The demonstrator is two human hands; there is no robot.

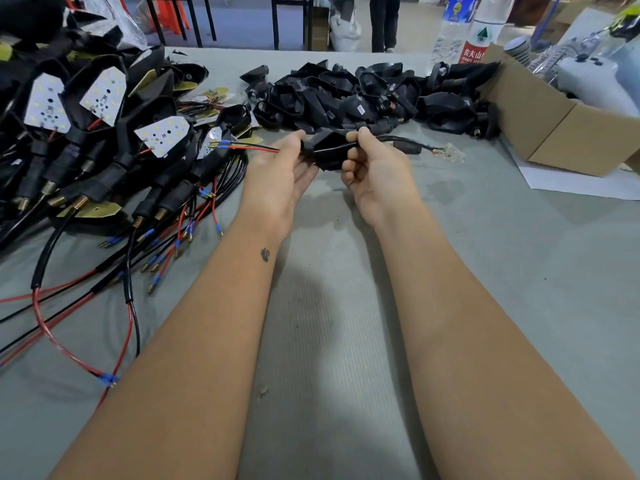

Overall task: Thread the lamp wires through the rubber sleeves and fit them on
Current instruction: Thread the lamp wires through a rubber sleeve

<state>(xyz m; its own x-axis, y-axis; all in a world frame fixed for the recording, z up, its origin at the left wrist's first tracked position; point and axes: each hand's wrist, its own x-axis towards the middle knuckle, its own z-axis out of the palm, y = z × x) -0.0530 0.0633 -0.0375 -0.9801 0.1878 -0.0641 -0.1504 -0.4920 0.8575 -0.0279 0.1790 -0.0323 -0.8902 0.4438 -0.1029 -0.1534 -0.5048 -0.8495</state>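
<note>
My left hand (280, 168) pinches a red and a black lamp wire (247, 147), whose blue and brass tips point left. The wires come out of the left end of a black rubber sleeve (329, 152) held above the table. My right hand (372, 164) grips that sleeve from the right. Beyond this hand the black cable (398, 140) runs on through a small black block to a clear LED board (450, 154) lying on the table.
A pile of assembled lamps with LED boards and wires (104, 140) fills the left. Loose black rubber sleeves (363, 95) are heaped at the back. A cardboard box (554, 133) stands at the right, two water bottles (467, 26) behind. The table (329, 341) is grey.
</note>
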